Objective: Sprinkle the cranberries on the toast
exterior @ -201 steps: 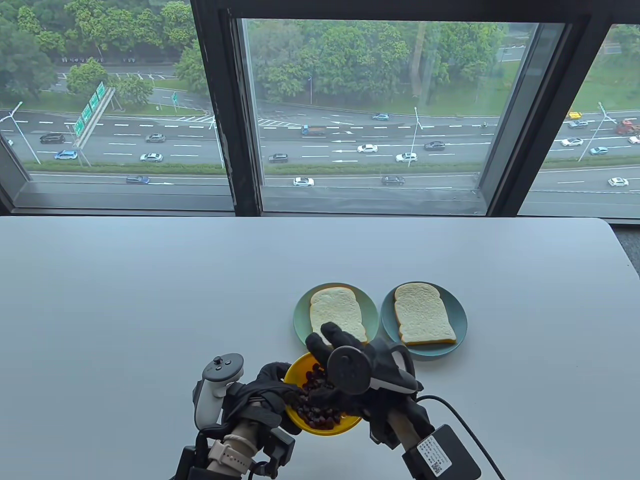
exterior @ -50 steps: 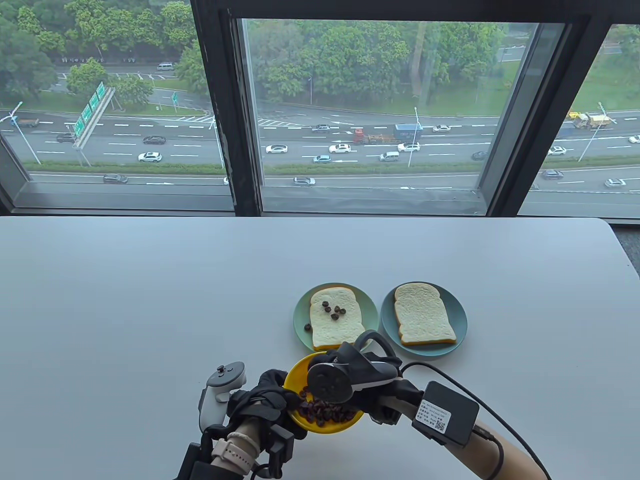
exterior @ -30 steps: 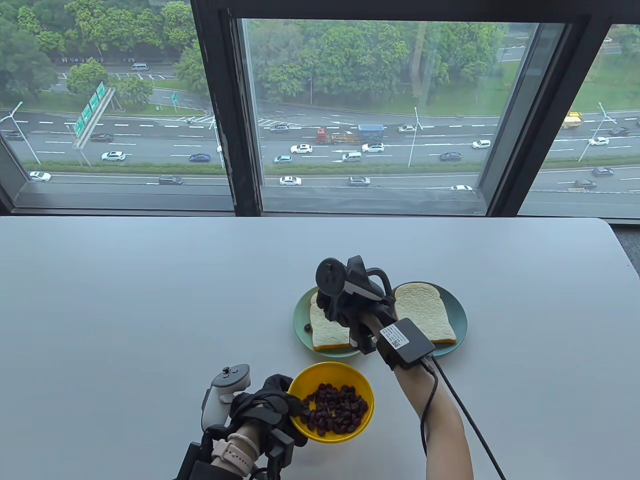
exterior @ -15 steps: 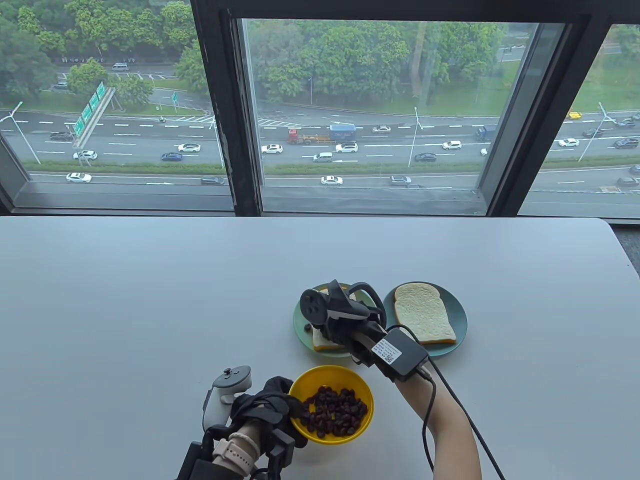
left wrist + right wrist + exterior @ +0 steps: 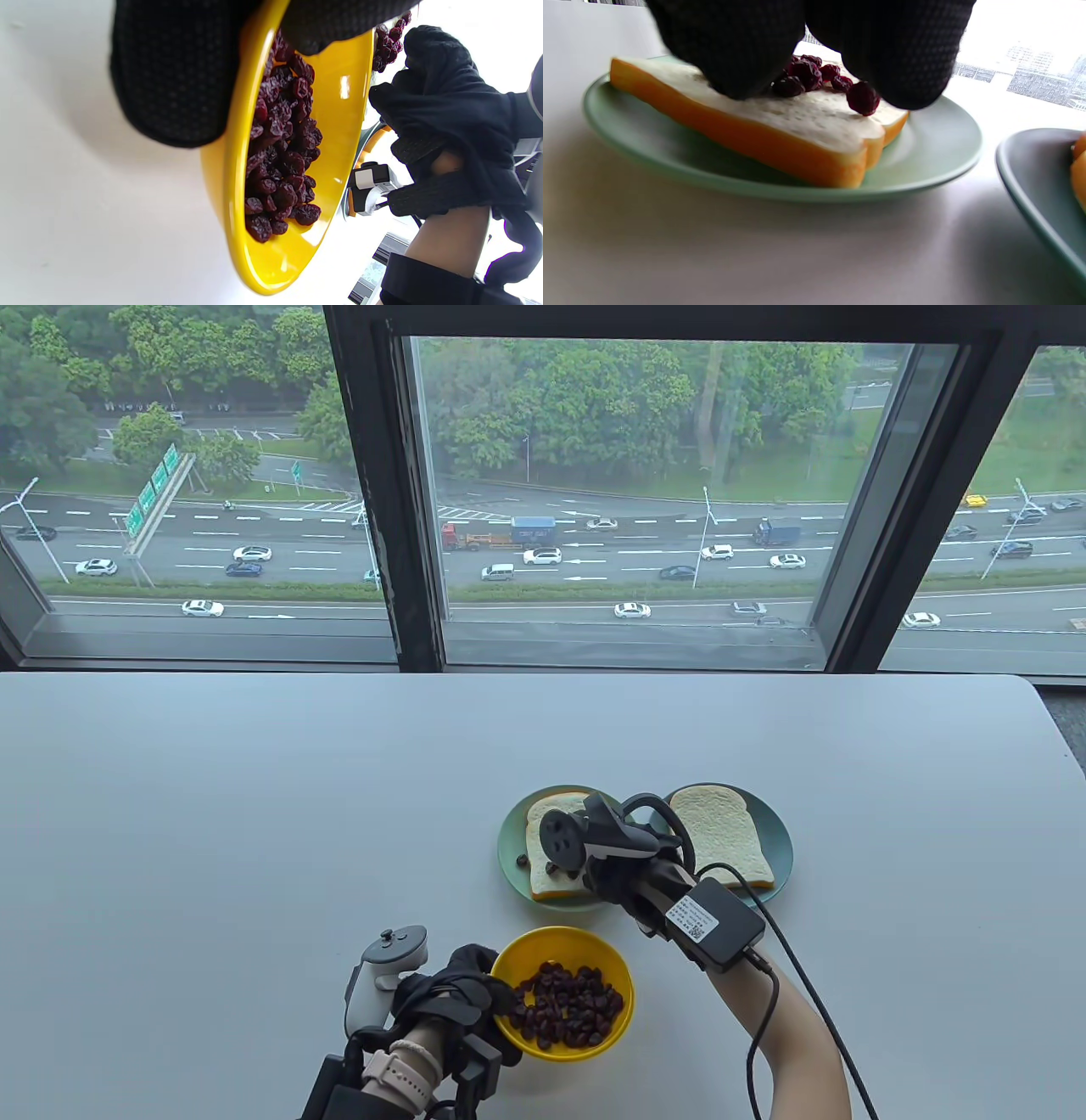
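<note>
The left hand [image 5: 450, 993] grips the rim of the yellow bowl [image 5: 563, 945] of cranberries [image 5: 567, 1004] on the worktop [image 5: 254, 814]. Beyond the bowl, the right hand [image 5: 619, 874] (its fingers [image 5: 903, 55] curled together) hovers over the toast [image 5: 763, 123] on the green plate [image 5: 925, 161]; some cranberries already lie on it.

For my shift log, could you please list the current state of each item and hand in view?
Yellow bowl: upright on the table, holding cranberries.
Left toast: on its green plate, several cranberries on top.
Stray cranberry: on the left plate, beside the toast.
Right toast: bare, on its plate.
Left hand: grips the bowl's rim.
Right hand: over the left toast, fingers just above the cranberries.
</note>
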Motion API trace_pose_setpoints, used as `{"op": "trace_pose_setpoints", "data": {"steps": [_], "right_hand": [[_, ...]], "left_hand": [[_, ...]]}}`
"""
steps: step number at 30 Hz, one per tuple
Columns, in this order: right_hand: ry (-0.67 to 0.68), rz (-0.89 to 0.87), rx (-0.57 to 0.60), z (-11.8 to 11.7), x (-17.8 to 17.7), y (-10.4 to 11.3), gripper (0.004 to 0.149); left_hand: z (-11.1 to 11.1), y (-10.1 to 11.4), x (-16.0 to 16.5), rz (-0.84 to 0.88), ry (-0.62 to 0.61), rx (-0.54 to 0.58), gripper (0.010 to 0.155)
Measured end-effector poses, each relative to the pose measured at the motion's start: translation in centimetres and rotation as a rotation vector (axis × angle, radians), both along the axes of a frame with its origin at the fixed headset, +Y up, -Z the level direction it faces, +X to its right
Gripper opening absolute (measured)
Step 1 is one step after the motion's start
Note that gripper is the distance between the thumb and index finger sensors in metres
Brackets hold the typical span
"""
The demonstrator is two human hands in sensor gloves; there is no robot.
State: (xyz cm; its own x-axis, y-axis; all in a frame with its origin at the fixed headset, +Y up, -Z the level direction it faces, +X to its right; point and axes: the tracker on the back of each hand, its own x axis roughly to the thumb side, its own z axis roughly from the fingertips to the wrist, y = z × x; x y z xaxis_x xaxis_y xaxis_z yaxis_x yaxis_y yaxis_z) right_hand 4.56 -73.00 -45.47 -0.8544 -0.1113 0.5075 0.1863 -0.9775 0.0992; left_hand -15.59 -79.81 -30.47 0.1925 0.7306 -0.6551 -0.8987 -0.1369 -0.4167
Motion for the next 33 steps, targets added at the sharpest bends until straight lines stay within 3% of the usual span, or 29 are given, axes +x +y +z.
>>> {"op": "trace_pose_setpoints", "data": {"steps": [6,11,16,21,27,33], "right_hand": [[0.066,-0.101,-0.004,3.0,0.9,2.6,0.070],[0.192,-0.247,-0.160,7.3,0.6,4.3,0.073],[0.282,-0.180,-0.268,10.8,-0.4,4.2,0.078],[0.335,0.014,-0.271,12.6,-1.5,2.7,0.084],[0.376,0.155,-0.156,13.8,-3.4,1.7,0.081],[0.378,0.076,-0.068,13.8,-4.1,2.3,0.066]], "left_hand": [[-0.1,0.0,0.0,-0.005,0.009,0.006,0.061],[-0.2,0.1,0.0,-0.009,0.021,0.019,0.061],[-0.2,0.6,0.2,0.004,0.025,0.045,0.061],[-0.2,1.1,0.4,0.057,0.044,0.064,0.061],[-0.1,1.2,0.5,0.025,0.035,0.084,0.062],[0.0,1.0,0.4,0.062,0.049,0.069,0.062]]}}
